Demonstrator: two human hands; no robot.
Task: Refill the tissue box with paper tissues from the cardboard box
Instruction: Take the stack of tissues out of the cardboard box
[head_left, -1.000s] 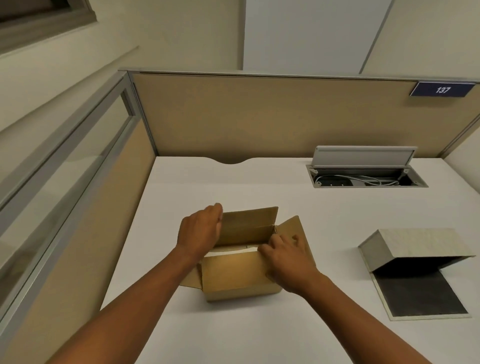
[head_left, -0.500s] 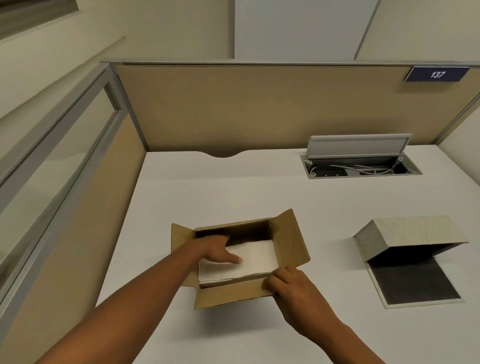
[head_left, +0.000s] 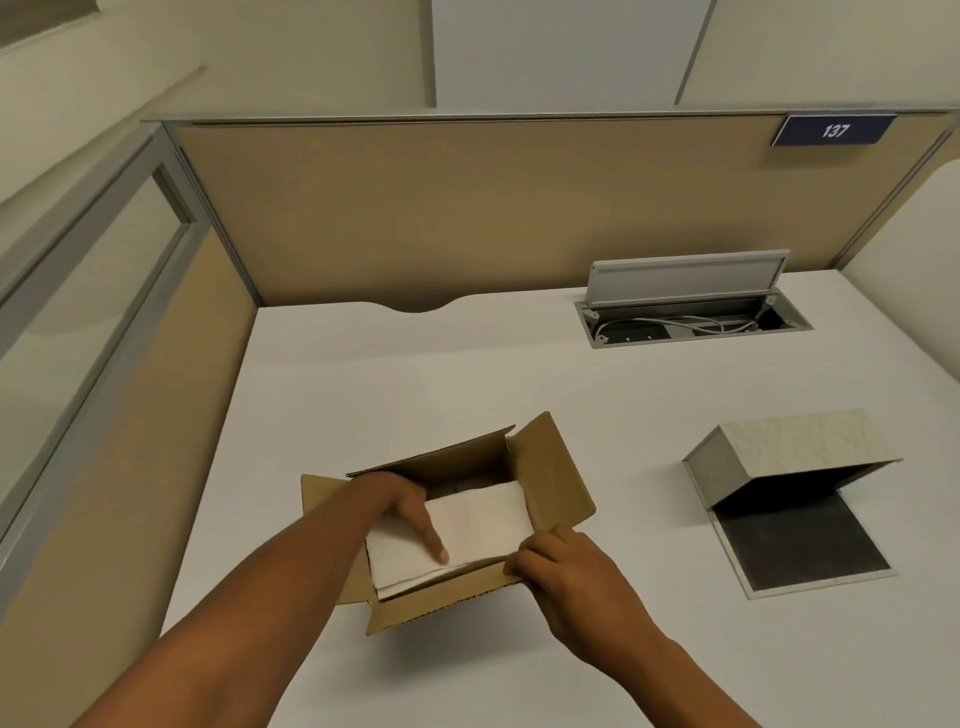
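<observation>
A brown cardboard box (head_left: 556, 483) sits on the white desk with its flaps spread open. Inside lies a stack of white paper tissues (head_left: 483, 525), its near edge raised above the box's front wall. My left hand (head_left: 408, 512) reaches into the box from the left, thumb on top of the stack, fingers hidden under it. My right hand (head_left: 566, 571) pinches the box's near front flap at its right end. The grey tissue box (head_left: 779, 447) lies to the right, its lid propped up over a dark inner base (head_left: 795, 540).
An open cable tray (head_left: 691, 322) with a raised metal lid is set into the desk at the back right. Tan partition walls (head_left: 467, 208) close off the back and left. A blue sign reading 137 (head_left: 834, 130) hangs at the top right.
The flaps went from half closed to spread open. My left hand went into the box and took hold of the tissue stack, tilting its near edge up. My right hand moved to the front flap.
</observation>
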